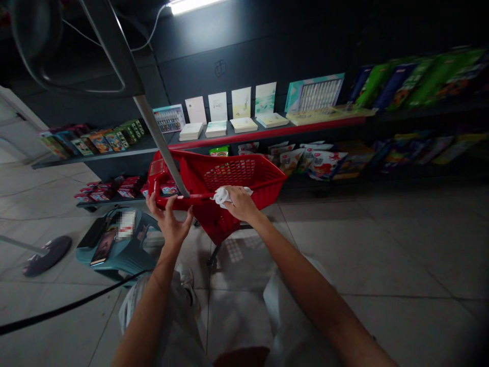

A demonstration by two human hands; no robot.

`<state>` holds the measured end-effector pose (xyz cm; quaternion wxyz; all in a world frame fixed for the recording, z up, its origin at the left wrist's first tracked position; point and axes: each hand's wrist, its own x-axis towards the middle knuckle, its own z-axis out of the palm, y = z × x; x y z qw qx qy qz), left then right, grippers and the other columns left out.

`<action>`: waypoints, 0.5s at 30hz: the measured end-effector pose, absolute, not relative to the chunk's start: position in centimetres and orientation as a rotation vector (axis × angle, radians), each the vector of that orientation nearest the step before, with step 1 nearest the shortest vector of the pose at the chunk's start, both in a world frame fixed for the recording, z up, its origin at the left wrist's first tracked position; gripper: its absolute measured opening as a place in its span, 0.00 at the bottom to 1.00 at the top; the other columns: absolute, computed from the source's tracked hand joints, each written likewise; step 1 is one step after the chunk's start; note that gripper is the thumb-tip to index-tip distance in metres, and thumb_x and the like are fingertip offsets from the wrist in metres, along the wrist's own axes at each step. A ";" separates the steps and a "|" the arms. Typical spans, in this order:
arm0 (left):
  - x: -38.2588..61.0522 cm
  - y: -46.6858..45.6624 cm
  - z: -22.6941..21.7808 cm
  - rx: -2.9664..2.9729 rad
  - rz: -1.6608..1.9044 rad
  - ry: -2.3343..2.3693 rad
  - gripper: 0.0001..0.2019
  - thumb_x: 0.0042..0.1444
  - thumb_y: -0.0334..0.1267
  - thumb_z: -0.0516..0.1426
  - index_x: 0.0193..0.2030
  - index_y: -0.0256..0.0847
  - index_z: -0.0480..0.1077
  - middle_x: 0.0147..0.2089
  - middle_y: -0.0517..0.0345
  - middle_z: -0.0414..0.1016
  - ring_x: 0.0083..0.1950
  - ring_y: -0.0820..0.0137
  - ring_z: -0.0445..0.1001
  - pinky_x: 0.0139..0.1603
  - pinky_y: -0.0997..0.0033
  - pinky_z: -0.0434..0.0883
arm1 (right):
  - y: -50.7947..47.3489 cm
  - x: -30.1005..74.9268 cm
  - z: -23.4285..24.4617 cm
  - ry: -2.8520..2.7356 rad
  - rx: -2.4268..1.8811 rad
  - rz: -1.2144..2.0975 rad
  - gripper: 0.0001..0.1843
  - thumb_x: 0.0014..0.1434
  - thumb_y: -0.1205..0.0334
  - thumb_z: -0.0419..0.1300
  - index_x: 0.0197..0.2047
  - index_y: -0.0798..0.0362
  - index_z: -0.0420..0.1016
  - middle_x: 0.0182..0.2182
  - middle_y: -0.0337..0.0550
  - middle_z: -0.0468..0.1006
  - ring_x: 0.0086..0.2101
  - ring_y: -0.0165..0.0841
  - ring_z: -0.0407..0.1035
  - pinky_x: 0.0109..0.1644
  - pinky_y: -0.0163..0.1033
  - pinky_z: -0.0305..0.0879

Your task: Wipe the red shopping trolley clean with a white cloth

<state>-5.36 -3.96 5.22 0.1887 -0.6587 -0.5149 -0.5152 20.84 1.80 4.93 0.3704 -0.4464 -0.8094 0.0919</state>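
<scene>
A red plastic shopping cart (244, 176) stands on the tiled floor just ahead of my knees. My left hand (170, 220) curls round the cart's near red rim at its left corner, fingers and thumb gripping it. My right hand (240, 203) presses a crumpled white cloth (222, 195) onto the same rim further right, fingers closed on the cloth. The cart's basket looks empty through its mesh wall.
A teal plastic stool (126, 250) with phones on it stands at my left. A fan pole (160, 145) slants across the cart, its base (48, 255) at far left. Dark shelves (267, 133) with cards, books and toy packs run behind. A black cable (69, 306) crosses the floor.
</scene>
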 end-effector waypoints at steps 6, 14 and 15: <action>-6.2 -4.2 5.1 -1.865 -1.396 -1.452 0.29 0.55 0.47 0.69 0.62 0.45 0.72 0.80 0.42 0.42 0.82 0.39 0.41 0.77 0.31 0.52 | 2.5 24.3 4.3 -2.124 -1.156 0.271 0.24 0.61 0.69 0.57 0.61 0.54 0.75 0.57 0.49 0.81 0.57 0.42 0.73 0.66 0.47 0.62; -6.6 -4.6 5.4 -1.890 -1.410 -1.505 0.28 0.53 0.50 0.70 0.60 0.45 0.75 0.79 0.42 0.48 0.82 0.38 0.41 0.78 0.32 0.51 | 4.0 30.5 3.2 -2.099 -1.522 0.137 0.22 0.64 0.68 0.54 0.58 0.55 0.77 0.56 0.51 0.81 0.55 0.44 0.73 0.66 0.49 0.61; -6.7 -4.6 5.4 -1.888 -1.409 -1.511 0.28 0.54 0.50 0.69 0.60 0.45 0.75 0.79 0.42 0.48 0.82 0.38 0.41 0.78 0.32 0.51 | 4.3 31.1 3.0 -2.087 -1.544 0.130 0.21 0.63 0.69 0.53 0.57 0.54 0.77 0.55 0.50 0.82 0.54 0.43 0.74 0.65 0.47 0.63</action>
